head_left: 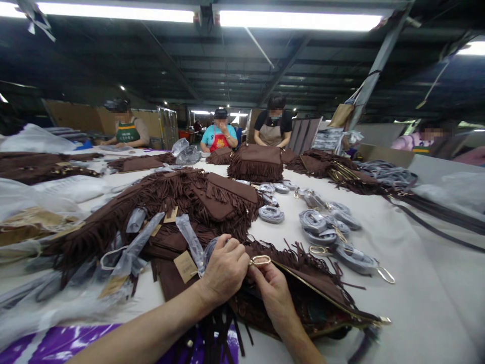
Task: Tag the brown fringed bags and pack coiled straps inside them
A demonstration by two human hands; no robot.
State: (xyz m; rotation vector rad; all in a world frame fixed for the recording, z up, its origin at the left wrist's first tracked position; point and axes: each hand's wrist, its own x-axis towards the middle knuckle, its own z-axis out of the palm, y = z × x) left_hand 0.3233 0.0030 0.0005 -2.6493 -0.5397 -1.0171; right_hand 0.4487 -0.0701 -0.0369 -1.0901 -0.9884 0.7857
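Observation:
My left hand [227,270] is closed, its fingers curled round a strap wrapped in grey plastic [211,247], which it mostly hides. A gold snap hook [261,260] sticks out between my two hands. My right hand [273,288] pinches at the hook's near side, by the edge of a brown fringed bag [322,273]. That bag lies on its side, its gold zipper open and its dark lining showing. Left of my hands, a tan paper tag [185,267] and a plastic-wrapped piece [189,241] rest on more brown fringed material.
Coiled wrapped straps [318,222] with gold hooks lie on the white table [424,303]. Fringed bags [231,194] are heaped ahead, with another bag [257,159] behind. Clear plastic bags [34,202] crowd the left. Several co-workers [273,126] are across the table.

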